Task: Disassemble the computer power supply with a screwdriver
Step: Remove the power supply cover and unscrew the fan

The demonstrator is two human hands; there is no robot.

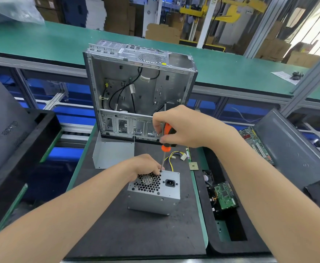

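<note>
Power supply (pixel 155 194) sits on the dark surface (pixel 117 224), fan grille up, nearer the right edge than the left. Bare surface lies in front of it and to its left. Left grip (pixel 146 166) curls over the unit's far edge at the grille, holding it. Right grip (pixel 182 126) wraps round the orange screwdriver (pixel 167 136) handle. Shaft is near upright, with the tip at the top face's far edge, just beside the left fingers. Opened computer case (pixel 136 88) stands upright at the surface's far edge.
</note>
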